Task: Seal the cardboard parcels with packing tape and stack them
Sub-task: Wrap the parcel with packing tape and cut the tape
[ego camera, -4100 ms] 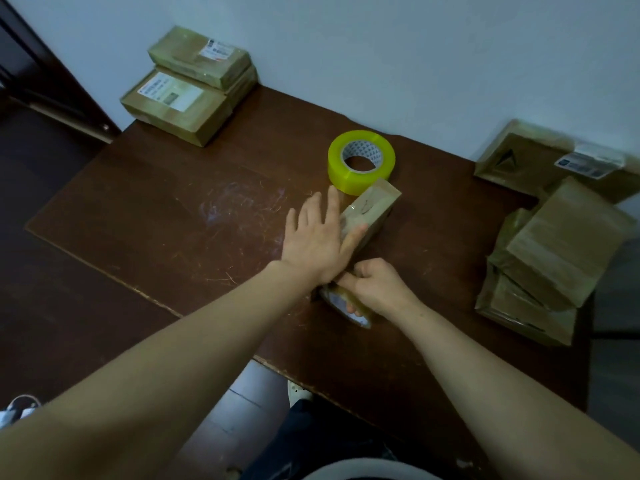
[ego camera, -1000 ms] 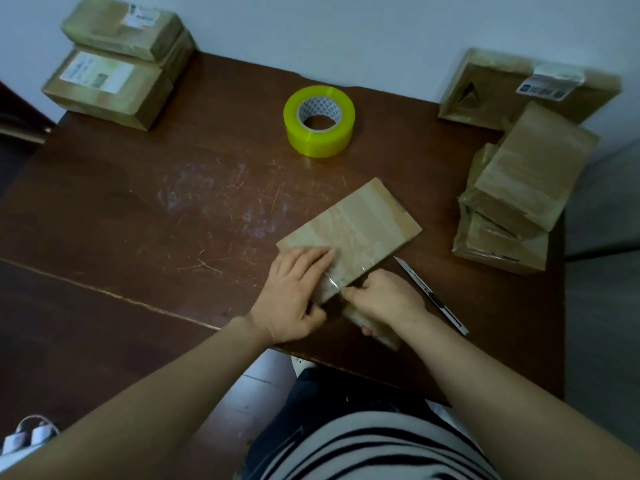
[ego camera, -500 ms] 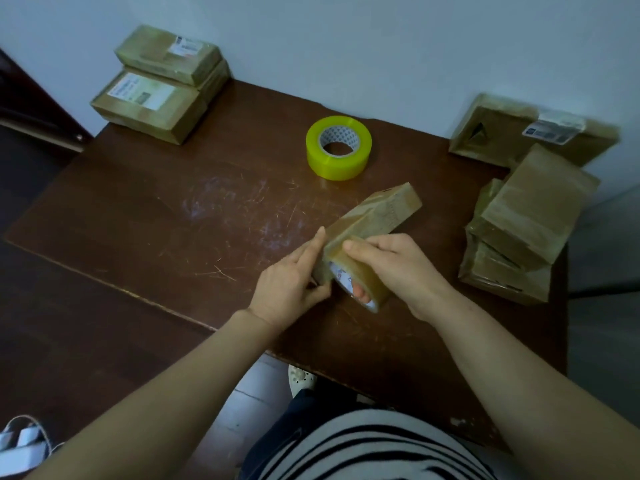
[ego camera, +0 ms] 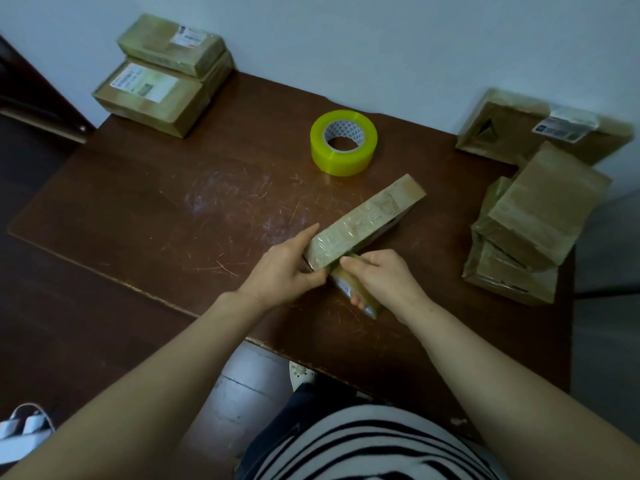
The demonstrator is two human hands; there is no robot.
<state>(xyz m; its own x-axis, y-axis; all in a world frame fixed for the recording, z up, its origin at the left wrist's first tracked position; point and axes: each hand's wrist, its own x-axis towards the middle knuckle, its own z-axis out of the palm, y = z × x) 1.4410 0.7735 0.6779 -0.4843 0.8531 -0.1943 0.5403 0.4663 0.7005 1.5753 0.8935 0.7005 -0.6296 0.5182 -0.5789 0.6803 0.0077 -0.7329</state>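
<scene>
Cardboard parcel on edge, long axis running far-right, its near end held in the left hand grip, right hand just beside it clutching a tape roll.

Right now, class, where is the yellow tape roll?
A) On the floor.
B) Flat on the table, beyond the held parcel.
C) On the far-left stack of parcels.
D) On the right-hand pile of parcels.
B: the yellow tape roll lies flat on the table, touching nothing else, beyond the parcel that the left hand grips.
</scene>
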